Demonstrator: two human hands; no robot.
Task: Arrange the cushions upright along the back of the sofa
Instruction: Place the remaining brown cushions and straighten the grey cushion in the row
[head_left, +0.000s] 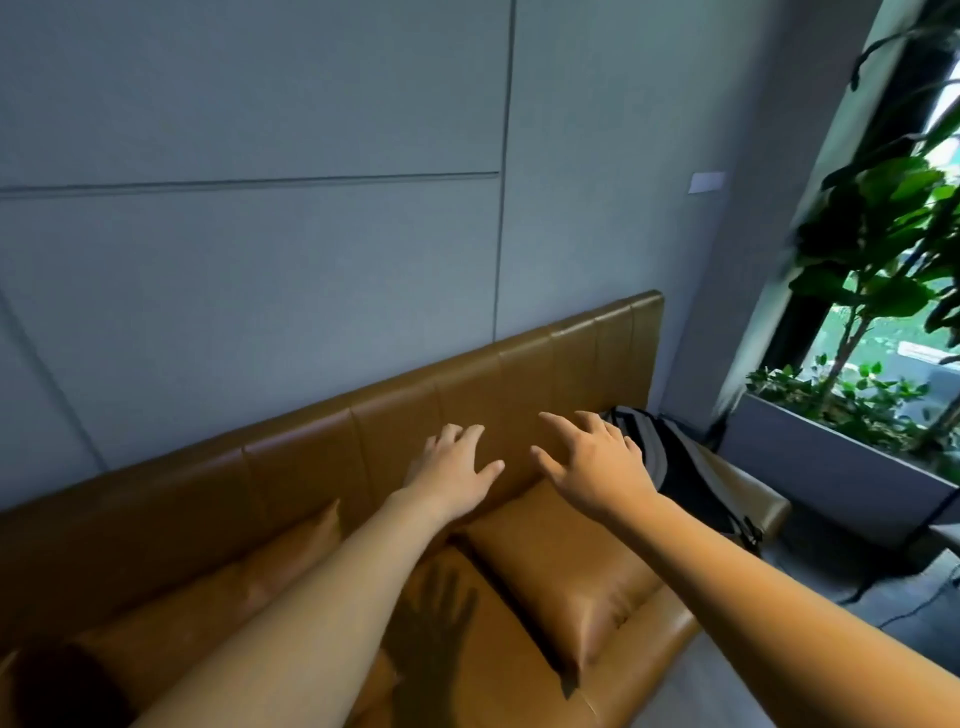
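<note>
Above the flat cushion (566, 577), left hand (452, 470) and right hand (597, 465) hover spread, empty; grip its far edge, tip it against the backrest (415, 415).

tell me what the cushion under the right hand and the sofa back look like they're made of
Cushion: looks like tan leather or faux leather with a smooth, slightly glossy finish; light glints off its creased surface. Sofa back: apparently the same tan leather-like covering, stitched into vertical panels with a soft sheen. Real or synthetic cannot be told.
</note>
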